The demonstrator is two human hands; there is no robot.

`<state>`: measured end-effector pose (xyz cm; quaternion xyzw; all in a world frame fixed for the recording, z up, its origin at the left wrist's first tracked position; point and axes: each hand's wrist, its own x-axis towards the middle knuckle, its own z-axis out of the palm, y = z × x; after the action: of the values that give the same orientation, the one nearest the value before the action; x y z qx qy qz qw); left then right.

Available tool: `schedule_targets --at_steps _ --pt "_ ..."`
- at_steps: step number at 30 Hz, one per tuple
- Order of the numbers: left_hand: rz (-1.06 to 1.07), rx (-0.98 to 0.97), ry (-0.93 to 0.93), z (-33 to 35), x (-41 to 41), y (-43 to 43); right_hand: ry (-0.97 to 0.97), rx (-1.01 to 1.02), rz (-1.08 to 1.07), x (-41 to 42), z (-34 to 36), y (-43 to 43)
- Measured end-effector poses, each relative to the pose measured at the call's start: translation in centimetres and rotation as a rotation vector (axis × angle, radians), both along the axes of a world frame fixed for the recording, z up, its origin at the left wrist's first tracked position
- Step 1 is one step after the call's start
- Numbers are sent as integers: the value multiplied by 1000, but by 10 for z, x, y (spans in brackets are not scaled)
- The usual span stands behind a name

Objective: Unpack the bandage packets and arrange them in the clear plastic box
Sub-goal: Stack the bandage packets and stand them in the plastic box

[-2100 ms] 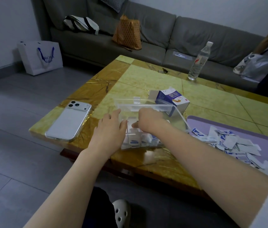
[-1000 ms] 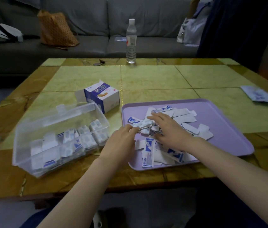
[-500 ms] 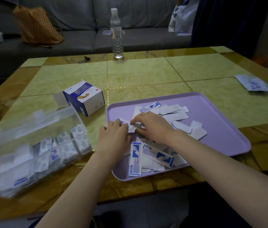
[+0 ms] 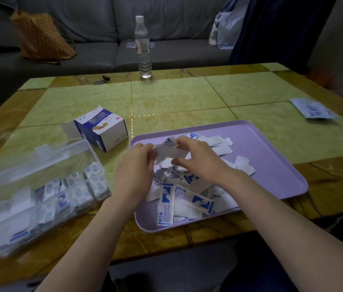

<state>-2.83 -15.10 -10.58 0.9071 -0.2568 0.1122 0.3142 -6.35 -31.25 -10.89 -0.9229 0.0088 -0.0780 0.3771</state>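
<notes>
A lilac tray [image 4: 271, 165] on the table holds a loose pile of white-and-blue bandage packets [image 4: 187, 199]. Above the pile, my left hand [image 4: 134, 171] and my right hand [image 4: 200, 161] together pinch a white bandage packet [image 4: 170, 151], one at each end. To the left stands the clear plastic box [image 4: 40, 165], lid open, with several packets [image 4: 75, 190] lined up inside. A blue-and-white bandage carton [image 4: 101, 129] sits open behind it.
A water bottle [image 4: 143, 47] stands at the table's far edge, with a small dark object [image 4: 103, 80] to its left. A flat printed sachet [image 4: 312, 108] lies at far right. A grey sofa with an orange bag [image 4: 40, 36] is behind.
Both hands left the clear box and moved right onto the tray. They have since lifted one packet off the pile and hold it between them.
</notes>
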Motion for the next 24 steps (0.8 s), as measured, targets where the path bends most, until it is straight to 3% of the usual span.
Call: schedule_targets --at_steps 4,7,13,19,24 --pt "-24 -194 105 4 -4 -2 22 109 -9 -8 7 1" --pt "-32 -176 142 2 -7 0 18 141 -36 -12 10 2" --pt "-95 -86 149 0 -11 4 120 -75 -26 -16 9 9" --pt "-53 -189 234 -1 -10 0 224 21 6 -12 8 21" --pt "2 -276 289 -2 -8 -2 144 107 -98 -11 6 27"
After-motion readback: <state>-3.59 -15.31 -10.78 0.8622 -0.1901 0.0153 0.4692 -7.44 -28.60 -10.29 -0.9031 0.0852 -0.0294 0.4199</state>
